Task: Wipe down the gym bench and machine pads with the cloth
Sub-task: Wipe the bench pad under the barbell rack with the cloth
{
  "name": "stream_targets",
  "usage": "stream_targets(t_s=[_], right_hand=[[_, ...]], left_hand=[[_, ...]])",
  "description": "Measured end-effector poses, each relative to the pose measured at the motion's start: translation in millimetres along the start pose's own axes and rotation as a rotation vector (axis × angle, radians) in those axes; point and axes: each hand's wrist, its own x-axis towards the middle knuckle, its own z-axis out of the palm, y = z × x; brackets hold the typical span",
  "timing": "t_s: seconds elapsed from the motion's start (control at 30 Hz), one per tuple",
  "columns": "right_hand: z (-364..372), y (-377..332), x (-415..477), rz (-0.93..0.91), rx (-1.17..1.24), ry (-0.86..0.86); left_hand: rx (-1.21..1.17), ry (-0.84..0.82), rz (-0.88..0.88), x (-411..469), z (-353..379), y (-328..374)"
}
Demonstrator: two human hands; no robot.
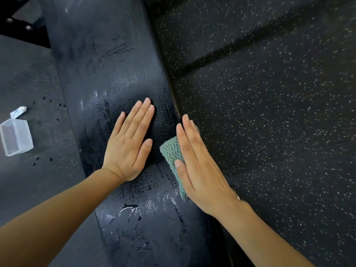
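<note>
A long black padded gym bench (107,60) runs from the top of the view down to the bottom centre, its worn vinyl streaked with damp marks. My left hand (131,143) lies flat on the pad's top with straight fingers. My right hand (194,162) presses a folded teal cloth (171,153) against the bench's right side edge, fingers straight and together. Most of the cloth is hidden under that hand.
A clear plastic container (15,136) and a small white tube (18,112) lie on the dark floor left of the bench. Black speckled rubber flooring (269,103) fills the right side. Torn vinyl (130,209) shows lower on the pad.
</note>
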Motion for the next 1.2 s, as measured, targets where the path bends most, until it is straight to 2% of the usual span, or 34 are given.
stream_targets(t_s=[0.23, 0.53, 0.73, 1.0, 1.2], right_hand=[[-6, 0, 50, -0.007, -0.065, 0.027], [-7, -2, 1, 0.013, 0.021, -0.039], [-4, -1, 24, -0.006, -0.051, -0.016], [-15, 5, 101, -0.03, 0.139, -0.002], [-16, 5, 100, -0.036, 0.164, -0.004]], left_hand=[[-0.001, -0.039, -0.011, 1, -1, 0], [0.016, -0.084, -0.013, 1, -3, 0], [-0.001, -0.094, -0.026, 1, -3, 0], [-0.011, -0.076, -0.031, 0, -1, 0], [-0.041, -0.078, -0.062, 2, -4, 1]])
